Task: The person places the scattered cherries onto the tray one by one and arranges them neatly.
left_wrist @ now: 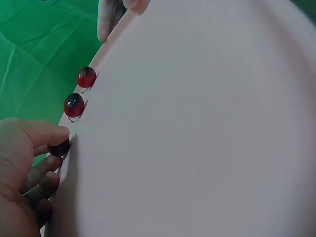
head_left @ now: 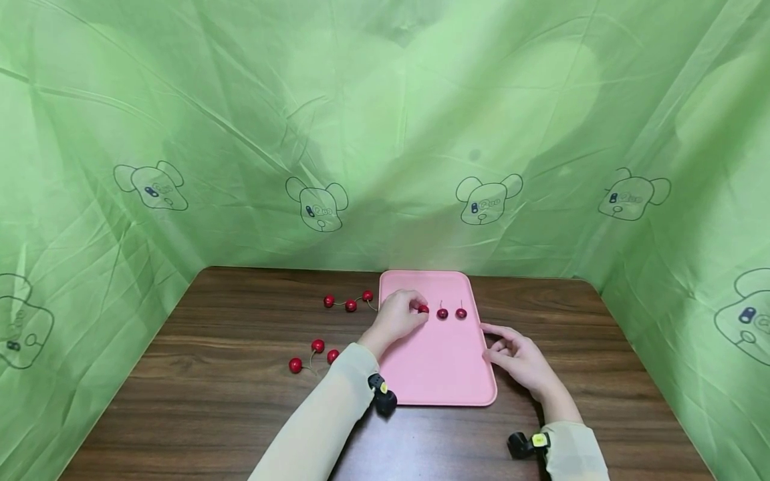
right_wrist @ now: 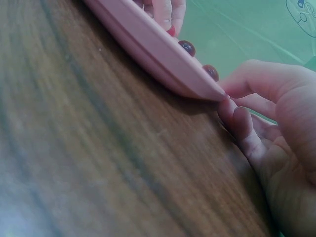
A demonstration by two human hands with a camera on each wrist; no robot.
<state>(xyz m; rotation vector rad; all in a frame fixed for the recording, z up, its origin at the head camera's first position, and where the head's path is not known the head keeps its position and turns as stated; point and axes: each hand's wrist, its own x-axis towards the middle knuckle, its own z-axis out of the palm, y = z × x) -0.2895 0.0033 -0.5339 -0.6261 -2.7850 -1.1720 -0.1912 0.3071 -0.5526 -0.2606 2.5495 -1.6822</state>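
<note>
Item: held cherry (head_left: 424, 309), red, glossy, round. We are finding it over the far half of the pink tray (head_left: 439, 374), level with two others; whether it is touching the tray's surface, we are unable to tell. We are judging it light, firm and slick, probably an imitation and not easily bruised. We are favouring a light pinch around its sides, since so smooth a ball could be rolling away from a one-sided push.

Left hand (head_left: 400, 317): thumb and fingertip are pinching that cherry.

Container: pink tray, shallow, low-rimmed, round-cornered. It is bearing a middle cherry (head_left: 442, 313) and a right-hand cherry (head_left: 460, 313), sitting slightly apart, each showing a stem.

Right hand (head_left: 517, 354): thumb and forefinger are standing apart, both touching the tray's right rim; we are not seeing whether another finger is reaching beneath.

Outlying: the far trio of cherries (head_left: 351, 305) is lying just left of the tray; the near trio of cherries (head_left: 317, 346) is lying by the left sleeve (head_left: 325, 407).

Support: wood-grain table (head_left: 240, 347). Surround: green curtain (head_left: 391, 133), hanging behind.
</note>
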